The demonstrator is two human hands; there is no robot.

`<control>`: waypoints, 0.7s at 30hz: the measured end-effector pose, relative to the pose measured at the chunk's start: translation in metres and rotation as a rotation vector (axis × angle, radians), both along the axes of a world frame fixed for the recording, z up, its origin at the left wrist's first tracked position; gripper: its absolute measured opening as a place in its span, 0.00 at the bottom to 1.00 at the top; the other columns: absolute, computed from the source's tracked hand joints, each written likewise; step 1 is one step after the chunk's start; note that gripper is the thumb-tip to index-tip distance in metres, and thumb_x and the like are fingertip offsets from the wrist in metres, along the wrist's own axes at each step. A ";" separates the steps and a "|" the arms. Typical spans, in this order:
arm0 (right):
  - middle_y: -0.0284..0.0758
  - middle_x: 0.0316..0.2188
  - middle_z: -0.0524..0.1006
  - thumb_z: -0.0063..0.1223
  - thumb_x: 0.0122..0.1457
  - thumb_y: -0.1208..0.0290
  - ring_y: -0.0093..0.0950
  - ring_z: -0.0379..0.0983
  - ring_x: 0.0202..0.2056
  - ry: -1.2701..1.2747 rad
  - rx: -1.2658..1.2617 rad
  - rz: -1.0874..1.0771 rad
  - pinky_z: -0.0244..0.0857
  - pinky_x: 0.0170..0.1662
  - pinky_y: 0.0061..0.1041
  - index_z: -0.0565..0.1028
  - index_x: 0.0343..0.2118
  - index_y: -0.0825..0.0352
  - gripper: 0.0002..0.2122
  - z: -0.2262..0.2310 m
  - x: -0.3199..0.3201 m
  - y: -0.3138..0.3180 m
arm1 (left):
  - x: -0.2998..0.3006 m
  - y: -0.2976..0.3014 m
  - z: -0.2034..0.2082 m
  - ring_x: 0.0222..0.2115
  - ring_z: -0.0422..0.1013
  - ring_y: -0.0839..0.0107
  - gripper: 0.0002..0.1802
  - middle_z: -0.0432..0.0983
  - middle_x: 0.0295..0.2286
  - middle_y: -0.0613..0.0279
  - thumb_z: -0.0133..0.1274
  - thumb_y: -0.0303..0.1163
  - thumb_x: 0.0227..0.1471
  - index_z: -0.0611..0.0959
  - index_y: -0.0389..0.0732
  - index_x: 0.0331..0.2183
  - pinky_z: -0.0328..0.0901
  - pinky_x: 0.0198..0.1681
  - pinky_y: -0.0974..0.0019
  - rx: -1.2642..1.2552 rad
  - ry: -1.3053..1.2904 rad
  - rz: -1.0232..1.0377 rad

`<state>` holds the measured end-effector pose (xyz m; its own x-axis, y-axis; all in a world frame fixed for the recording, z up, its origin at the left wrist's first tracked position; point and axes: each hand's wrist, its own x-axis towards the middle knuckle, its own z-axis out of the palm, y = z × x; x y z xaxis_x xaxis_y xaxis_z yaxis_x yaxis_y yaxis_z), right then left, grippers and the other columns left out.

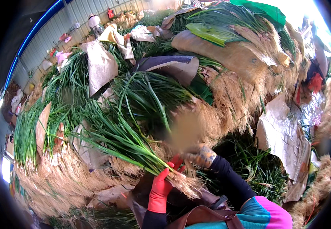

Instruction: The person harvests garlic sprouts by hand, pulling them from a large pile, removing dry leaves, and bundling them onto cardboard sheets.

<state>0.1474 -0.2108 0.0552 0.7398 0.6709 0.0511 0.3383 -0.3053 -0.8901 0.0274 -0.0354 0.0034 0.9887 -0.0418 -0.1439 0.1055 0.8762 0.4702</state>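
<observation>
Your fingers are closed around the root end of a bunch of long green onion stalks with pale stringy roots (123, 139): the left hand in its red rubber glove (161, 191) grips from below, thumb up against the stems, and the leaves fan away up and to the left of your fingertips. Further left of your grip, more loose green stalks lie over a bed of dry straw-coloured roots (55, 179), with crumpled brown paper sheets (100, 65) beyond them. Just right of the red fingers, your right hand in a soiled patterned glove (201, 155) is clenched on the same bunch where its roots begin, touching the left. Right of both hands sits a torn pale paper sack (280, 133) on darker greens.
</observation>
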 end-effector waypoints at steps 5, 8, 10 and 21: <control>0.43 0.30 0.77 0.50 0.54 0.51 0.29 0.73 0.34 0.286 0.079 0.037 0.66 0.38 0.26 0.74 0.40 0.71 0.24 -0.056 0.004 0.013 | 0.005 0.003 -0.028 0.48 0.63 0.58 0.14 0.62 0.51 0.51 0.46 0.31 0.53 0.76 0.38 0.41 0.59 0.51 0.53 -0.025 0.032 -0.027; 0.42 0.34 0.76 0.50 0.53 0.49 0.26 0.72 0.36 0.448 0.270 -0.074 0.65 0.38 0.24 0.73 0.42 0.73 0.27 -0.074 0.021 0.033 | 0.006 -0.002 -0.028 0.47 0.64 0.59 0.14 0.67 0.47 0.52 0.48 0.31 0.52 0.76 0.38 0.41 0.60 0.50 0.54 -0.005 0.072 -0.034; 0.40 0.36 0.76 0.50 0.54 0.54 0.27 0.72 0.36 0.327 0.129 -0.059 0.65 0.38 0.24 0.71 0.46 0.71 0.24 -0.099 0.032 0.051 | 0.008 -0.006 -0.025 0.45 0.66 0.60 0.15 0.69 0.44 0.53 0.48 0.32 0.52 0.75 0.37 0.41 0.61 0.48 0.55 0.022 0.074 -0.072; 0.30 0.23 0.76 0.52 0.56 0.63 0.19 0.68 0.24 0.666 0.652 -0.644 0.63 0.29 0.20 0.76 0.33 0.70 0.12 -0.088 -0.030 0.061 | 0.004 -0.017 -0.020 0.38 0.70 0.62 0.17 0.73 0.38 0.55 0.49 0.36 0.52 0.75 0.35 0.40 0.63 0.45 0.59 0.189 0.197 0.078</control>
